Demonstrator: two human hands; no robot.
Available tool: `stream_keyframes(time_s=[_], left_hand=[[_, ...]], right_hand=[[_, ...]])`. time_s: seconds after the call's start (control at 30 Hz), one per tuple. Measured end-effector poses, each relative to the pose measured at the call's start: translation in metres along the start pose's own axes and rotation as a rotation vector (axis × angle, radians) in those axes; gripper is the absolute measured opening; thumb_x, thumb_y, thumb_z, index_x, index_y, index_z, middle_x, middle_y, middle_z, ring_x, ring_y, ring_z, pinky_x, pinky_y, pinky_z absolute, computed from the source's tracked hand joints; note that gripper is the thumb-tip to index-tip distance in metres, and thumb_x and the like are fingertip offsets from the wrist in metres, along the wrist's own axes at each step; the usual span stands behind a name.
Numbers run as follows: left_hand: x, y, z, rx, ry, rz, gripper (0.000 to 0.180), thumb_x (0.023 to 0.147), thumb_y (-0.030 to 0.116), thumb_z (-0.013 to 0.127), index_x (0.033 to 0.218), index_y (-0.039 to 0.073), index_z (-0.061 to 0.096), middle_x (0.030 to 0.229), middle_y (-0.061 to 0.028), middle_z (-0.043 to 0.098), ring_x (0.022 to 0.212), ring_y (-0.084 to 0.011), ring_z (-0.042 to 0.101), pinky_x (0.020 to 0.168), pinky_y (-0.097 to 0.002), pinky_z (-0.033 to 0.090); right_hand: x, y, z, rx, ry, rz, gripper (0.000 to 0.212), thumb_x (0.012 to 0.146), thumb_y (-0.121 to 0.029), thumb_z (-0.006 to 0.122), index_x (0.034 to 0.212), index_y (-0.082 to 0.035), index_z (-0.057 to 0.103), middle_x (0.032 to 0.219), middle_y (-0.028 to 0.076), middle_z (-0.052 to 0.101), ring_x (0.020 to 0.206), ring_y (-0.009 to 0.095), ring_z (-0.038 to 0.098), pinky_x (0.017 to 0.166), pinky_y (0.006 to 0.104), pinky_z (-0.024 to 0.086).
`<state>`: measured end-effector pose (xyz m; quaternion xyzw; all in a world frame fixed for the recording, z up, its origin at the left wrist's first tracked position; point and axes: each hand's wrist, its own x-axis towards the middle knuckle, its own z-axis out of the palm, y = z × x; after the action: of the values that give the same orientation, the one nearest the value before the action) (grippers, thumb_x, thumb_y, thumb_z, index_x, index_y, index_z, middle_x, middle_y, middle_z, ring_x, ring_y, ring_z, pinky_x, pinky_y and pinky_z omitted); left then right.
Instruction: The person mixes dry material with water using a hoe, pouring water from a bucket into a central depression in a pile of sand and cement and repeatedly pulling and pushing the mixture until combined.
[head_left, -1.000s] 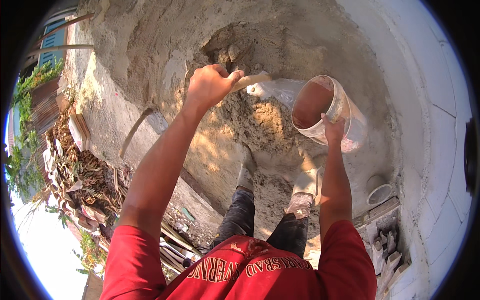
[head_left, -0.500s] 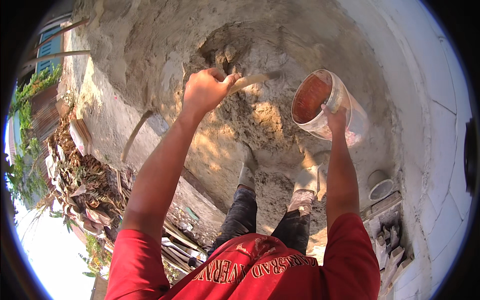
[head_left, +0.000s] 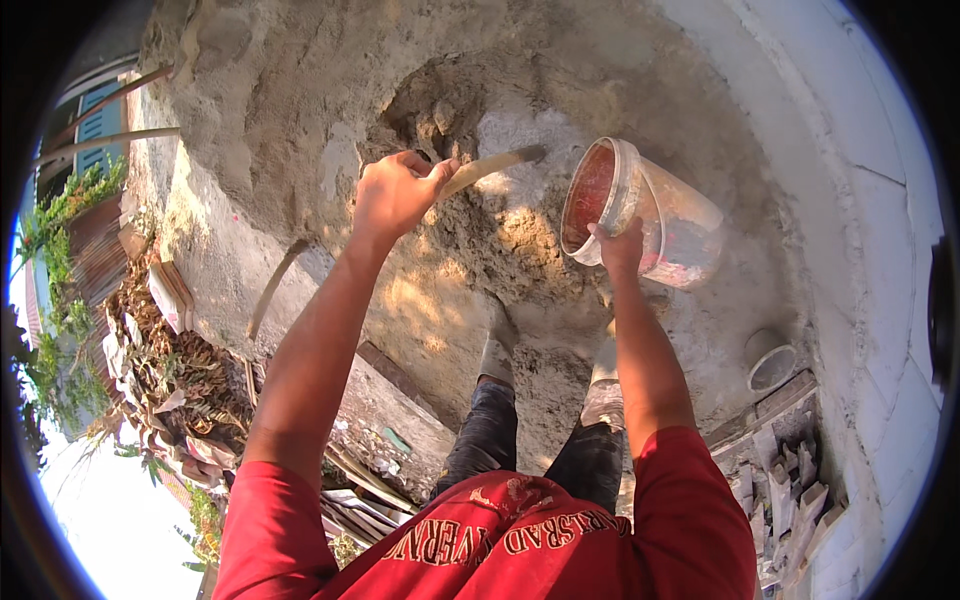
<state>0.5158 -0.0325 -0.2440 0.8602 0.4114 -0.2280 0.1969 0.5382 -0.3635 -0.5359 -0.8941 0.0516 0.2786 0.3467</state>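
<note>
My left hand (head_left: 396, 197) is closed around a pale wooden tool handle (head_left: 490, 172), whose darker far end points right over the wet mix; no tool head shows. In my right hand (head_left: 622, 250) is the rim of a dirty whitish plastic bucket (head_left: 692, 225). This bucket is tipped on its side, its mouth facing left and its inside stained reddish. Below both hands lies a mound of grey-brown sandy mortar (head_left: 530, 235) with a paler grey powdery patch (head_left: 525, 135). My feet stand at the near side of the mix.
A smaller bucket (head_left: 772, 366) lies at the right, near a wooden box of broken pieces (head_left: 790, 490). A pale wall (head_left: 880, 270) curves along the right. Dry leaves and scraps (head_left: 190, 390) are heaped at the left, with a curved stick (head_left: 272, 290) nearby.
The bucket has swung left toward the mix with my right hand on its rim, and more of its side shows. My left hand has shifted slightly left and down with the handle.
</note>
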Motion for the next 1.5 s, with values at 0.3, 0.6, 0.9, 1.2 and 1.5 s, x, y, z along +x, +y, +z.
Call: stream_keyframes(time_s=[0.3,0.6,0.9,1.2,1.5], left_hand=[[-0.012,0.013,0.01,0.027,0.053,0.032,0.058,0.08,0.061,0.07,0.089,0.004,0.076,0.077,-0.017,0.073,0.081,-0.029,0.072,0.081,-0.0383,0.056],[-0.043,0.053,0.035,0.108,0.099,0.058,0.056,0.08,0.059,0.068,0.094,0.006,0.077,0.079,-0.0191,0.072,0.08,-0.0322,0.072,0.08,-0.0401,0.056],[-0.037,0.049,0.051,0.03,0.095,0.077,0.063,0.079,0.064,0.07,0.094,0.003,0.077,0.073,-0.0178,0.071,0.068,-0.0266,0.073,0.07,-0.0373,0.056],[-0.04,0.021,0.037,0.089,0.145,0.037,0.066,0.081,0.065,0.066,0.094,0.002,0.076,0.075,-0.0169,0.072,0.073,-0.0267,0.072,0.074,-0.0376,0.055],[-0.072,-0.033,0.045,0.054,0.199,0.028,0.051,0.086,0.056,0.066,0.089,0.006,0.076,0.079,-0.0166,0.073,0.078,-0.0346,0.072,0.073,-0.0429,0.056]], right_hand=[[-0.011,-0.023,0.005,-0.045,0.015,0.088,0.096,0.068,-0.045,0.089,0.136,0.001,0.039,0.125,0.032,0.055,0.112,0.047,0.059,0.094,0.0508,0.051],[-0.004,-0.013,-0.003,0.006,0.055,0.032,0.09,0.069,-0.046,0.088,0.131,0.001,0.043,0.123,0.03,0.057,0.114,0.047,0.058,0.094,0.0506,0.05],[0.027,0.056,-0.086,-0.023,0.097,0.0,0.076,0.067,-0.042,0.083,0.118,0.008,0.053,0.119,0.032,0.061,0.113,0.044,0.06,0.098,0.0461,0.049],[0.035,0.202,-0.249,-0.374,0.206,0.273,0.05,0.088,-0.035,0.056,0.117,0.005,0.061,0.117,0.029,0.063,0.111,0.046,0.06,0.097,0.0518,0.048],[-0.017,0.261,-0.284,-0.481,0.142,0.142,0.052,0.087,-0.024,0.062,0.131,0.003,0.057,0.127,0.03,0.061,0.12,0.045,0.057,0.102,0.0477,0.047]])
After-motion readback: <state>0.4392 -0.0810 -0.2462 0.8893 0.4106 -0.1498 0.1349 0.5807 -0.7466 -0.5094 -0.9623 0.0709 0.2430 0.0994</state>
